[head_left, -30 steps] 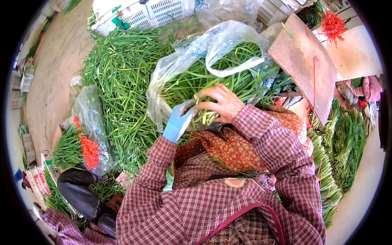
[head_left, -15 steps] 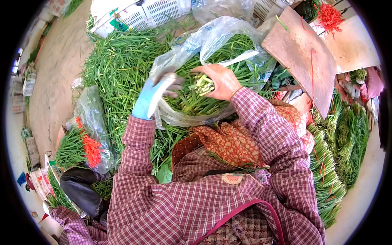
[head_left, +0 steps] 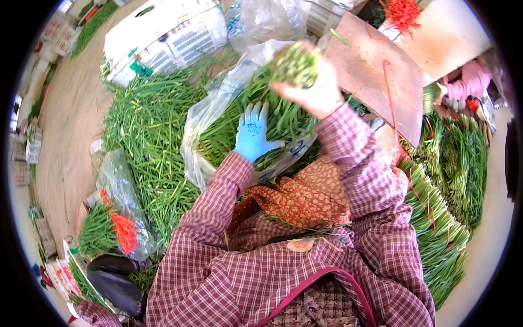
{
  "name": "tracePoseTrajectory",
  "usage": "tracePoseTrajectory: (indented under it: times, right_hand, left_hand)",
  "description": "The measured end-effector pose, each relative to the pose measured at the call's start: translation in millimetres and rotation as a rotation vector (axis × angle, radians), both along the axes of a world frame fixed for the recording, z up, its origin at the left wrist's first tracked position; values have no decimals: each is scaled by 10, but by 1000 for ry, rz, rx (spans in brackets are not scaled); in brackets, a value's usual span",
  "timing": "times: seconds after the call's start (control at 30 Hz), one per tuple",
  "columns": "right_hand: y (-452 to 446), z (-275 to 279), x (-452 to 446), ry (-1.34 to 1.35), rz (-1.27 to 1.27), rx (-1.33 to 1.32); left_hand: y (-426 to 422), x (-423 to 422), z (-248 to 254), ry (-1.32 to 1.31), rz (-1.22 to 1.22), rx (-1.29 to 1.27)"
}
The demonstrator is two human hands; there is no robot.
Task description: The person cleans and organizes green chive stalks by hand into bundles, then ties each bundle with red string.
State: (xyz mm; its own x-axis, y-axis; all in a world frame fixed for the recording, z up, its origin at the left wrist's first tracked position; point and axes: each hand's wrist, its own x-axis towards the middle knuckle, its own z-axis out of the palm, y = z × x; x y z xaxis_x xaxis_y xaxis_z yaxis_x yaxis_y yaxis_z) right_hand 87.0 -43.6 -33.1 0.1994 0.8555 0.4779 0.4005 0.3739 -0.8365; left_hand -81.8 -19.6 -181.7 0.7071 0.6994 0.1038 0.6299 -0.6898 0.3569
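Head view: two hands above an open bag of cut greens, entered from the hands outward. Right hand (head_left: 322,90): bare, blurred, closed around a bundle of green stalks (head_left: 296,65), pale cut ends showing; fingers and thumb wrapped about it, the whole raised over the far right part of the bag, near the board. Left hand (head_left: 251,132): in a light blue glove with dark print on the back; open, fingers spread, thumb out towards the right, laid over the greens in the bag; whether it presses on them cannot be told. Sleeves: plaid, maroon and white, both arms. Clear plastic bag (head_left: 192,143): mouth open, edges loosely folded, long green leaves (head_left: 218,136) inside. Heap of loose greens (head_left: 150,131): just beside the bag, on its left. Patterned cloth (head_left: 305,199): red and cream, over the lap, on the near side of the bag. Board (head_left: 357,46): flat, tilted, a red strand (head_left: 389,92) lying across it. Red ties (head_left: 401,15): one tuft, beyond the board. White wrapped container (head_left: 166,41): beyond the heap. Rows of tied bundles (head_left: 436,229): right side, leaves outward, red ties among them. Lower left: a second clear bag (head_left: 121,169), with a small green bunch (head_left: 97,231) and orange-red ties (head_left: 125,231) beside it. Far right: another person's pink sleeve (head_left: 474,84), well apart from both hands
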Motion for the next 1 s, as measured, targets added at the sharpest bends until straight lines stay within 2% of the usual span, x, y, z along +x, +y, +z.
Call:
tracePoseTrajectory:
  times: [0.07,0.13,0.17,0.2,0.23,0.27,0.3,0.37,0.4,0.43,0.47,0.5,0.53,0.57,0.6,0.67,0.7,0.77,0.8,0.9,1.0]
  right_hand:
    - [-183,633,214,66,-47,101]
    - [-385,1188,528,203,-140,282]
    - [-475,1412,755,269,-190,407]
    - [-506,1568,1047,357,-249,592]
    - [-567,1715,922,356,141,682]
    - [-609,1806,832,313,212,706]
    - [-651,1897,741,270,285,727]
    - [-497,1817,1065,327,-116,616]
    - [-483,1663,1022,323,-130,500]
    - [-410,1446,1045,360,-148,419]
    - [-498,1446,813,282,-381,367]
    - [-461,1278,890,392,-271,253]
    - [-580,1308,568,537,-365,170]
    - [-579,1163,599,518,-245,187]
    - [-563,1040,622,643,-102,186]
    - [-550,849,624,804,-71,46]
    - [-607,823,563,894,112,89]
    - [-650,664,429,1081,417,152]
    - [-682,612,374,1136,458,161]
    - [-736,482,344,1215,504,159]
    - [-782,317,395,1208,450,105]
  left_hand:
    - [108,65,-484,52,-49,-43]
    - [135,29,-941,112,-56,197]
    - [158,97,-733,383,-88,-191]
    - [271,-9,-786,270,-108,-255]
    - [353,-101,-704,161,-134,-320]
    - [419,-238,-602,105,-134,-354]
    - [450,-444,-292,54,-113,-385]
    - [585,-920,431,-13,-14,-506]
    - [717,-1154,689,-30,60,-594]
    - [939,-1454,775,-235,-68,-479]
    - [912,-1569,1208,-305,43,-487]
    - [899,-1677,1533,-436,51,-465]
    - [874,-1730,1789,-562,61,-449]
    - [850,-1654,1994,-642,-23,-437]
    - [818,-1523,2185,-719,-107,-427]
    - [702,-1041,2412,-698,-362,-496]
    - [681,-754,2433,-667,-509,-569]
    - [411,-202,2284,-623,-455,-908]
    - [151,65,2225,-642,-382,-1048]
    - [-276,376,1448,-634,-250,-1377]
    - [-449,100,543,-593,-279,-1666]
